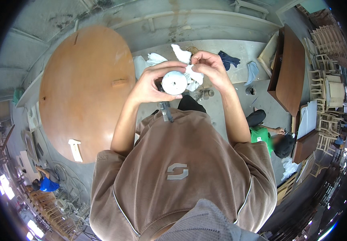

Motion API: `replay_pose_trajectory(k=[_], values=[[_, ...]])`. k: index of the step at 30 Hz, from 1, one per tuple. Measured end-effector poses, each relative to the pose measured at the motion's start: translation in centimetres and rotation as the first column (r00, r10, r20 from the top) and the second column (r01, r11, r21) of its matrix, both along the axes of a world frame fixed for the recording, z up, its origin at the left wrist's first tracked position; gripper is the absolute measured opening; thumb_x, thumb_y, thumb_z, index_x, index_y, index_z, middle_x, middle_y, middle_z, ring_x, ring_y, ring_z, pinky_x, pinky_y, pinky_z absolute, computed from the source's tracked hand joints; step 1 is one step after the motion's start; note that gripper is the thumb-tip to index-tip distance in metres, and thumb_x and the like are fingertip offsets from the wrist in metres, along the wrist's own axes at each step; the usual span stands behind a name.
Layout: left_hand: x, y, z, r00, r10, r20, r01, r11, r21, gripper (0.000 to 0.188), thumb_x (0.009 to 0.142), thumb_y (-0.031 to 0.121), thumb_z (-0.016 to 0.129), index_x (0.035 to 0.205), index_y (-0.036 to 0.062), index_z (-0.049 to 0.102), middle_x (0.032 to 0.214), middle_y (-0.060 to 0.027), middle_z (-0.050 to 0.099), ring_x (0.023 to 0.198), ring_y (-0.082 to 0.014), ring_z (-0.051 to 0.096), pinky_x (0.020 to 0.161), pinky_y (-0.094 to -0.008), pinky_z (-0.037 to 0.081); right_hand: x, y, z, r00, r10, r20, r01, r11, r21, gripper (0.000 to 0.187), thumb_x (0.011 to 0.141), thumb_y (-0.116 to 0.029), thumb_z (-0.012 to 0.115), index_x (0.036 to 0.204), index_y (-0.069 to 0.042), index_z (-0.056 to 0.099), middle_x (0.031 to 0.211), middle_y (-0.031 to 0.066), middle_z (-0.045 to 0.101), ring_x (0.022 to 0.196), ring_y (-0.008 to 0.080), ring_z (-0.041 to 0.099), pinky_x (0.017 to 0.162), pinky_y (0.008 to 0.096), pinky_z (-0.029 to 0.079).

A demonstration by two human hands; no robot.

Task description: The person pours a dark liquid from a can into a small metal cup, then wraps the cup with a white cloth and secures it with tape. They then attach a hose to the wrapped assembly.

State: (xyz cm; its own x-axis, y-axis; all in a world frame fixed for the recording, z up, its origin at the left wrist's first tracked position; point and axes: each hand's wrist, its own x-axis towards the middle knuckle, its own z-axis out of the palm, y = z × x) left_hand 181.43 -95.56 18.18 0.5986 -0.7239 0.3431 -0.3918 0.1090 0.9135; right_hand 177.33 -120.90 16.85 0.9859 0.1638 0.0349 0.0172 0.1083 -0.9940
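My left hand (151, 82) is wrapped round what looks like a spray gun, its round white cup (174, 82) facing up with a small dark spot at the middle. A grey, tube-like part (165, 111) shows just below that hand, close to my shirt. At the cup's right edge, my right hand (211, 70) pinches a crumpled white cloth (194, 78) between thumb and fingers. The cloth hangs beside the cup; the fingers hide part of it. Beyond my hands lies another white scrap (180, 53).
A large round wooden tabletop (85, 108) stands at the left, with a dark wooden panel (287, 72) at the right. A dark blue cloth (228, 59), a light blue cloth (252, 73) and a small can (251, 91) lie beyond my right arm. A person in green (261, 136) crouches nearby.
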Motion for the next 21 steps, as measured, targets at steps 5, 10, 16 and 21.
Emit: replay_pose_trajectory(k=[5,10,16,21], values=[[0.2,0.4,0.3,1.000,-0.002,-0.020,0.003,0.999,0.032,0.060,0.064,0.012,0.095,0.117,-0.0038,0.074,0.138,-0.0126,0.065,0.124,-0.0255,0.064,0.105,-0.0400,0.050,0.0,1.1,-0.9,0.985,-0.165,-0.046,0.169,0.982,0.088,0.007,0.089,-0.002,0.069,0.096,-0.002,0.067,0.089,-0.0002,0.068,0.081,0.0059,0.061,0.073,0.0235,0.047],[0.6,0.7,0.1,0.999,0.044,0.007,-0.044,0.998,0.043,0.059,0.065,0.012,0.095,0.117,-0.0032,0.074,0.141,-0.0110,0.062,0.123,-0.0243,0.063,0.102,-0.0386,0.052,0.8,2.4,-1.6,0.963,-0.269,0.014,0.266,0.957,0.114,0.008,0.090,-0.001,0.069,0.097,-0.002,0.066,0.089,0.0004,0.068,0.078,0.0051,0.061,0.072,0.0223,0.049],[1.1,1.0,-0.4,0.994,0.101,-0.042,-0.099,0.994,0.053,0.058,0.067,0.011,0.094,0.119,-0.0027,0.073,0.142,-0.0070,0.059,0.118,-0.0200,0.066,0.095,-0.0343,0.058,1.5,3.1,-0.4,0.976,-0.218,0.012,0.218,0.976,0.016,0.014,0.088,0.001,0.070,0.102,0.001,0.069,0.091,-0.0002,0.069,0.078,0.0045,0.061,0.071,0.0227,0.051],[1.4,1.3,-0.3,0.991,0.100,-0.083,-0.095,0.994,0.060,0.056,0.070,0.009,0.094,0.120,-0.0042,0.073,0.142,-0.0055,0.057,0.119,-0.0183,0.065,0.095,-0.0337,0.060,2.7,2.3,-0.1,0.992,-0.120,-0.025,0.116,0.985,-0.127,0.019,0.088,0.001,0.071,0.106,0.003,0.074,0.091,0.0029,0.072,0.080,0.0068,0.065,0.073,0.0234,0.052]])
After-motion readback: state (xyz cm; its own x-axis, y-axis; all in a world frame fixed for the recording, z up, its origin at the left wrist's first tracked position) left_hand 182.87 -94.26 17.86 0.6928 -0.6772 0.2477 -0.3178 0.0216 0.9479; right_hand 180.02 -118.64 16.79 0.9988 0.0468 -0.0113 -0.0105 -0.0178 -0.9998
